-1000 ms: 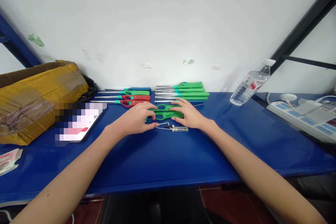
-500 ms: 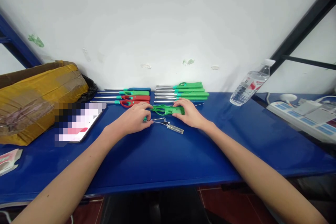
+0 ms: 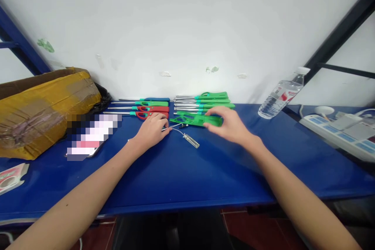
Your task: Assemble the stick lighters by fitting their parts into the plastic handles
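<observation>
My left hand (image 3: 154, 129) is closed in a pinch on a lighter's metal tube, mostly hidden beneath it; the tube's tip (image 3: 129, 140) pokes out by the wrist. From the fingertips, thin wires run to a small black part (image 3: 183, 125), and a pale hose leads to a clear fuel tank (image 3: 191, 140) lying on the table. My right hand (image 3: 227, 125) grips a green lighter handle shell (image 3: 215, 120), blurred by motion. A second green piece (image 3: 178, 120) shows by its left end; whether they touch I cannot tell.
Long-necked lighters lie in two groups along the wall: red, green and blue ones (image 3: 155, 108) left, mostly green ones (image 3: 215, 100) right. A phone (image 3: 95, 136), a taped carton (image 3: 49, 115) and a tape roll (image 3: 10, 181) are leftward. Rightward stand a water bottle (image 3: 279, 95) and power strip (image 3: 336, 133).
My right hand has moved right and slightly toward me, carrying the green shell. The clear tank has shifted a little left and away from me. My left hand keeps its pinch.
</observation>
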Motion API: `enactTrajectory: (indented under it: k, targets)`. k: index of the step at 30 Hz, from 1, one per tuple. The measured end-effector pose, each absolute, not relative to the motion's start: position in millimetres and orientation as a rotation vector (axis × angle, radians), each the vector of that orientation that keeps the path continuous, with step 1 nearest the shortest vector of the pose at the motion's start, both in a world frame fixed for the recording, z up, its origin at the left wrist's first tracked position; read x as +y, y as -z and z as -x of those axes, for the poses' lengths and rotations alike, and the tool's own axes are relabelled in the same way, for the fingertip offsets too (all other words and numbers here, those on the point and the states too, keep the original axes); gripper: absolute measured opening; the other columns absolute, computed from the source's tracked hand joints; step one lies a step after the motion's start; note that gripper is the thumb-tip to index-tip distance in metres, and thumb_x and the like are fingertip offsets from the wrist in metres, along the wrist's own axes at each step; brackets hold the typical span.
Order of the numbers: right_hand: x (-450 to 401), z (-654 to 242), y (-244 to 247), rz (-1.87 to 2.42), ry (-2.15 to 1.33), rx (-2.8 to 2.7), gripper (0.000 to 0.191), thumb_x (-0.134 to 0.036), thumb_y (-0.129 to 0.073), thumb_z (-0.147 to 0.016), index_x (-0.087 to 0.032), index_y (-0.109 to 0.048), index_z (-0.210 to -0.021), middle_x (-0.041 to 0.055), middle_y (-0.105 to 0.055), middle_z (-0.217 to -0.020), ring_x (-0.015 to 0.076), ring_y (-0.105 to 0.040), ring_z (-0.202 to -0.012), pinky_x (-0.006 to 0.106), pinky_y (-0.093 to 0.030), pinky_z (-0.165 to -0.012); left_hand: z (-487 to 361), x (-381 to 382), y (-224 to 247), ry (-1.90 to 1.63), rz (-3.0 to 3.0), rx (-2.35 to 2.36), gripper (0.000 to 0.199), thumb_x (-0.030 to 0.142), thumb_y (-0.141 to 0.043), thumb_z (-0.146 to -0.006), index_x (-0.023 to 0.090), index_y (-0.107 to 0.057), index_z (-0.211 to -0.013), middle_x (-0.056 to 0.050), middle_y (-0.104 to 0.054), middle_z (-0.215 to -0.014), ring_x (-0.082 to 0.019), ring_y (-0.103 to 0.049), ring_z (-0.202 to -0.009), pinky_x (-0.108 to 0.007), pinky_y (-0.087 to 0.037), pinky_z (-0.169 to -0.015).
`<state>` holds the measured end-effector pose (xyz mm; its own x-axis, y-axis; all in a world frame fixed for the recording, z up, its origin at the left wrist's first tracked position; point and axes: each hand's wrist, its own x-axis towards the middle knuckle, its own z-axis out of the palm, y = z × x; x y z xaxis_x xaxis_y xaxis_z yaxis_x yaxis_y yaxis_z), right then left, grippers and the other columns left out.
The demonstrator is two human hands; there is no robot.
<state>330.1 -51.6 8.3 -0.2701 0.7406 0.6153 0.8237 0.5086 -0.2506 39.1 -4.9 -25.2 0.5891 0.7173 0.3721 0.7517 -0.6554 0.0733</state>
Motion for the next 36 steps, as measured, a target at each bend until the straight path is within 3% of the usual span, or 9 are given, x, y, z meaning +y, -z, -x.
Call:
enactTrajectory:
  k: [2, 5, 9, 15, 21, 28, 36]
  targets:
    - [-64, -318, -13, 1.155, -0.059, -2.22, 0.024, -0.036, -0.069, -0.078, -0.02, -0.066, -0.097, 0.0083, -0.071, -0.105, 0.0277, -0.063, -0.107, 0.045, -0.051, -0.092, -38, -2, 28, 0.604, 2.72, -1.273, 0.019, 0.032, -0.06, -0.087, 0.018, -0.062, -0.076, -0.01, -0.063, -0.098, -0.03, -0.056, -0.102, -0.044, -0.046, -0.091]
    - [-77, -300, -9, 1.033, -0.083, -2.471, 0.022, -0.036, -0.074, -0.074, -0.021, -0.066, -0.089, 0.0071, -0.068, -0.113, 0.0331, -0.042, -0.134, 0.053, -0.037, -0.109, -37, 1, 29, 0.625, 2.771, -1.262, 0.019, 0.034, -0.06, -0.087, 0.018, -0.063, -0.076, -0.011, -0.062, -0.103, -0.03, -0.055, -0.105, -0.044, -0.046, -0.092]
    - [-84, -288, 3, 1.036, -0.069, -2.544, 0.021, -0.036, -0.074, -0.074, -0.02, -0.066, -0.084, 0.008, -0.062, -0.124, 0.0336, -0.033, -0.14, 0.051, -0.034, -0.112, -37, 1, 28, 0.652, 2.809, -1.213, 0.019, 0.033, -0.058, -0.088, 0.018, -0.063, -0.078, -0.01, -0.062, -0.101, -0.029, -0.056, -0.104, -0.044, -0.045, -0.093]
    - [-78, -298, 5, 1.097, 0.032, -2.593, 0.022, -0.036, -0.072, -0.075, -0.018, -0.067, -0.086, 0.011, -0.061, -0.124, 0.0348, -0.035, -0.139, 0.051, -0.038, -0.11, -36, -2, 27, 0.643, 2.814, -1.243, 0.019, 0.033, -0.059, -0.088, 0.017, -0.063, -0.077, -0.01, -0.062, -0.102, -0.029, -0.055, -0.105, -0.045, -0.045, -0.094]
    - [-75, -298, 2, 1.162, 0.302, -2.507, 0.021, -0.03, -0.07, -0.076, -0.015, -0.069, -0.09, 0.0142, -0.064, -0.119, 0.0364, -0.041, -0.134, 0.055, -0.031, -0.114, -36, -4, 25, 0.614, 2.808, -1.23, 0.014, 0.026, -0.058, -0.087, 0.017, -0.063, -0.078, -0.01, -0.061, -0.101, -0.029, -0.055, -0.103, -0.044, -0.046, -0.093]
    - [-78, -297, 4, 1.137, 0.014, -2.61, 0.022, -0.039, -0.07, -0.077, -0.018, -0.069, -0.084, 0.0119, -0.063, -0.123, 0.0356, -0.043, -0.133, 0.052, -0.041, -0.107, -32, 0, 25, 0.646, 2.856, -1.179, 0.02, 0.032, -0.055, -0.09, 0.018, -0.066, -0.081, -0.011, -0.062, -0.105, -0.03, -0.055, -0.107, -0.045, -0.046, -0.093]
    - [-61, -304, 16, 1.142, 0.04, -2.519, 0.031, -0.036, -0.06, -0.088, -0.017, -0.065, -0.112, 0.0143, -0.062, -0.118, 0.0323, -0.05, -0.123, 0.05, -0.046, -0.101, -39, -7, 22, 0.631, 2.85, -1.114, 0.028, 0.033, -0.047, -0.096, 0.015, -0.069, -0.097, -0.014, -0.059, -0.114, -0.029, -0.054, -0.112, -0.045, -0.044, -0.099]
